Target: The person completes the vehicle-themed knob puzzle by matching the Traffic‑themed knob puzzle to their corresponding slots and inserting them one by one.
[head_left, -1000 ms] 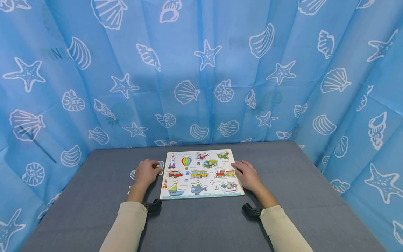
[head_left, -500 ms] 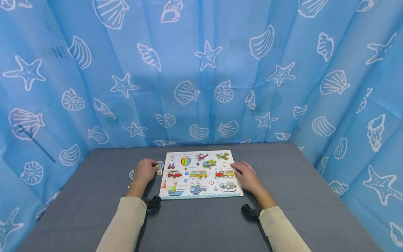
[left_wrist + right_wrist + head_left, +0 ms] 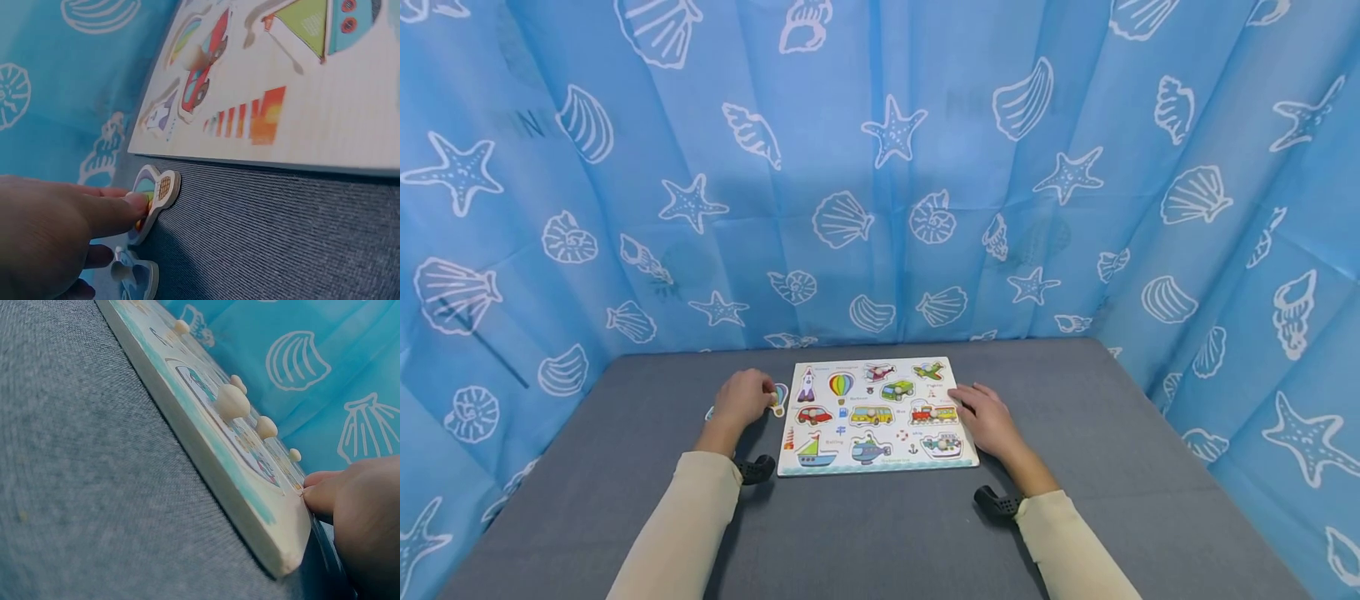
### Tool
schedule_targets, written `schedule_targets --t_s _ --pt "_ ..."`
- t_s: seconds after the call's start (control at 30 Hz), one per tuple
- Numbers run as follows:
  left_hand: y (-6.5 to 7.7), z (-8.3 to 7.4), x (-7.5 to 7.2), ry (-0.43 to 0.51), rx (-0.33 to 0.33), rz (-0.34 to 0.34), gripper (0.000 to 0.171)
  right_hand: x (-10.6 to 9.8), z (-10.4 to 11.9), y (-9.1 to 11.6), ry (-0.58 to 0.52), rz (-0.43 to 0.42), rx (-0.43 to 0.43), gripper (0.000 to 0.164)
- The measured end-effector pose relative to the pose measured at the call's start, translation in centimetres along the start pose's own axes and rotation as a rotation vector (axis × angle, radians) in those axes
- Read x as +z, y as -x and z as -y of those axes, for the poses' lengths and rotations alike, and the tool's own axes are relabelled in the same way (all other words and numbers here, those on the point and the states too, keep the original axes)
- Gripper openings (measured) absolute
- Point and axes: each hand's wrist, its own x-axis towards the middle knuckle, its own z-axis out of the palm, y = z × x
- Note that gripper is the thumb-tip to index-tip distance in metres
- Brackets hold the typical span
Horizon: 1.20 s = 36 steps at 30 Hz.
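Observation:
In the head view my left hand (image 3: 742,398) is at the left of the puzzle board (image 3: 827,471), its thumb and index finger pinching a hot-air balloon puzzle piece (image 3: 780,400). The left wrist view shows the fingertips on the coloured face of this balloon piece (image 3: 165,189), close over the cloth, its basket end toward the board. Beside it lies a blue-and-white piece with a round knob (image 3: 140,275), partly behind the fingers. My right hand (image 3: 988,419) rests at the board's right edge, fingers extended; in the right wrist view its fingertips touch the edge near the corner.
Knobbed pieces sit in the board, among them a bus (image 3: 872,415), a train (image 3: 934,414) and a red car (image 3: 814,415). A grey cloth (image 3: 880,542) covers the table. A blue shell-patterned curtain (image 3: 880,275) hangs right behind it.
My left hand and forearm have shifted slightly left and away, now covering more of the loose pieces. More of the balloon piece shows beside the fingertips. My right hand stays at the board.

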Motion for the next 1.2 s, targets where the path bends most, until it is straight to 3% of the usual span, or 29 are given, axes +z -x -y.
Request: schedule_targets --t_s 0.23,0.6,0.83,1.2 --pt "0.2 -0.1 -0.3 0.029 -0.043 -0.004 0.010 0.0 0.2 0.0 0.004 -0.003 -0.016 0.036" --pt "0.1 -0.9 0.0 0.153 0.003 -0.142 0.012 0.0 -0.1 0.1 -0.001 -0.020 -0.027 0.036" --pt "0.2 -2.7 -0.2 0.214 0.005 -0.216 0.012 0.0 0.0 0.1 0.003 -0.022 -0.023 0.036" --pt "0.5 -5.9 1.8 0.294 0.028 -0.319 0.010 0.1 0.0 0.1 0.003 -0.021 -0.030 0.036"
